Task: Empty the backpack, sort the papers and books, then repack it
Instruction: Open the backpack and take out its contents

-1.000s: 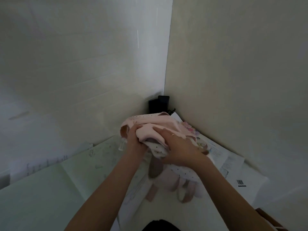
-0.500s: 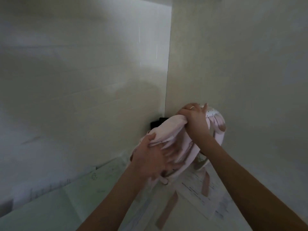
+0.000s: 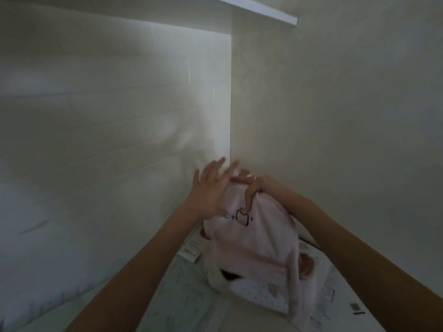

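1. Left hand (image 3: 211, 188), at the backpack's ten o'clock, has its fingers spread straight, pressing the fabric to steady it.
2. Right hand (image 3: 251, 191) pinches the pink backpack (image 3: 254, 255) at its twelve o'clock, holding it up (probably upended to empty it).
3. Papers (image 3: 191, 251) lie beneath it on the table.

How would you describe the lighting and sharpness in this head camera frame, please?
Head view: dim, flat light, with a brighter patch on the left wall; the left hand is motion-smeared, fingers spread; the right hand and its grip on the pink backpack are soft but readable; the papers beneath are too blurred to read; the wide lens bends the wall corner.
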Available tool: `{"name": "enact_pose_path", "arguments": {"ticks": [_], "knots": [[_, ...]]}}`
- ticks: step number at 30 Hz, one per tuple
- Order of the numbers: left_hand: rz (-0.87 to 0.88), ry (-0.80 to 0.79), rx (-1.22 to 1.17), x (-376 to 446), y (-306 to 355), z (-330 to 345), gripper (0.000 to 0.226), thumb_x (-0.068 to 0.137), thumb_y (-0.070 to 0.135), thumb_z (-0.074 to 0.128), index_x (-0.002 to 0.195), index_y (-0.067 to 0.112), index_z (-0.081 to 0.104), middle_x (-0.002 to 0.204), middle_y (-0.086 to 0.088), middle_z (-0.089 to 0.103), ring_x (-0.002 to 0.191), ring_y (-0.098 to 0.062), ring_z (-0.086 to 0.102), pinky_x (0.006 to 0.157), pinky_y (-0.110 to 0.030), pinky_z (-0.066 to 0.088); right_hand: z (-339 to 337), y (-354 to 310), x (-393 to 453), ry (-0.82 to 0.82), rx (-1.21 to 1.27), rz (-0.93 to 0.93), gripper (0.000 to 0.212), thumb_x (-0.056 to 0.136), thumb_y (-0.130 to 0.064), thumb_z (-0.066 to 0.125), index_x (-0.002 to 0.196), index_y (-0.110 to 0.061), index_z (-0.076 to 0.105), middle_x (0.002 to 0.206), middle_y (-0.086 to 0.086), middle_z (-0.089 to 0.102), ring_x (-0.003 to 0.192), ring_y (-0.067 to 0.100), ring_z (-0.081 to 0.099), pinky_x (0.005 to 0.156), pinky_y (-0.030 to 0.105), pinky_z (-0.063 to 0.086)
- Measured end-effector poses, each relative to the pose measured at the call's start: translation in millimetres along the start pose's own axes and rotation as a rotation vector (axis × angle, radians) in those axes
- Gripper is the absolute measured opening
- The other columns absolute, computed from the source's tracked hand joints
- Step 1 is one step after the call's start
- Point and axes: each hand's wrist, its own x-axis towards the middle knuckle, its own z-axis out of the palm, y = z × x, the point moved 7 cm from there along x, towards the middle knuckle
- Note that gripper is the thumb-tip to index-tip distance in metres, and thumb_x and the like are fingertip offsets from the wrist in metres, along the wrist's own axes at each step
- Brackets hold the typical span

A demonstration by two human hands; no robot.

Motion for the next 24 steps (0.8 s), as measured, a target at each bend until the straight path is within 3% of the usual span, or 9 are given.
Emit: {"name": "enact_pose_path", "arguments": {"ticks": [3,7,9,11,14,16,18,21,24], "knots": [[0.097,-0.092,0.136,21,24,27,0.118,0.055,0.059,0.077,0.146,0.040,0.004,0.157,0.005,0.002,0.146,-0.024,-0.005,0.108,-0.067,0.001,4,13,-11,0.014,-0.088,-0.085,0.010,0.064,-0.017,0.073,0.061,-0.026,0.076,0.120,0.005,0.059,0.112,0.019,0.053,0.088,0.008,0.033],[0.165,-0.063,0.067,37,56,31,0.089,0.061,0.055,0.072,0.136,0.034,0.030,0.140,0.010,0.034,0.135,-0.016,0.028,0.110,-0.066,0.005,-22,46,-33,0.103,-0.068,-0.067,0.031,0.081,0.008,0.059,0.099,-0.011,0.074,0.102,-0.005,0.063,0.090,-0.003,0.052,0.079,0.015,0.039],[0.172,-0.081,0.131,42,71,37,0.093,0.055,0.058,0.075,0.134,0.030,0.035,0.131,0.006,0.039,0.128,-0.017,0.031,0.110,-0.058,0.015,-42,54,-54,0.213,0.217,-0.015,0.040,0.081,-0.001,0.057,0.111,-0.025,0.068,0.109,-0.009,0.066,0.096,0.002,0.059,0.078,0.021,0.045],[0.155,-0.083,0.196,48,76,42,0.088,0.052,0.061,0.076,0.126,0.028,0.043,0.124,0.004,0.043,0.123,-0.019,0.036,0.102,-0.047,0.026,-45,73,-75,0.187,0.415,0.077,0.052,0.089,-0.016,0.061,0.131,-0.043,0.046,0.134,-0.017,0.050,0.120,0.006,0.052,0.091,0.031,0.045],[0.098,-0.043,0.191,61,75,37,0.066,0.059,0.059,0.073,0.110,0.024,0.052,0.113,0.005,0.052,0.115,-0.019,0.043,0.093,-0.040,0.029,-32,103,-98,0.113,0.187,0.198,0.089,0.082,-0.027,0.072,0.148,-0.038,0.013,0.137,-0.017,0.026,0.131,0.005,0.031,0.101,0.024,0.035],[0.072,0.043,0.148,66,76,30,0.050,0.066,0.055,0.069,0.101,0.022,0.055,0.105,0.005,0.056,0.109,-0.020,0.047,0.088,-0.038,0.028,-24,116,-100,0.203,0.029,0.234,0.097,0.074,-0.024,0.080,0.148,-0.026,0.018,0.133,-0.015,0.033,0.124,0.006,0.038,0.092,0.010,0.037],[0.080,0.153,0.107,66,82,25,0.042,0.069,0.053,0.066,0.095,0.021,0.057,0.100,0.004,0.059,0.104,-0.022,0.051,0.084,-0.037,0.028,-25,126,-94,0.381,0.044,0.218,0.082,0.071,-0.016,0.082,0.139,-0.019,0.037,0.124,-0.007,0.048,0.116,0.012,0.051,0.078,0.010,0.041],[0.095,0.255,0.044,65,90,20,0.040,0.074,0.054,0.062,0.091,0.017,0.060,0.097,0.001,0.061,0.098,-0.024,0.052,0.083,-0.036,0.028,-35,131,-86,0.570,0.024,0.241,0.055,0.074,-0.018,0.079,0.123,-0.012,0.054,0.112,0.004,0.061,0.104,0.021,0.059,0.076,0.023,0.041],[0.085,0.312,0.011,71,90,8,0.037,0.076,0.050,0.065,0.088,0.015,0.060,0.095,-0.001,0.060,0.097,-0.025,0.053,0.079,-0.034,0.025,-45,134,-81,0.687,0.150,0.243,0.029,0.081,-0.019,0.073,0.108,-0.016,0.065,0.091,-0.006,0.063,0.081,0.010,0.058,0.067,0.018,0.043]]}}
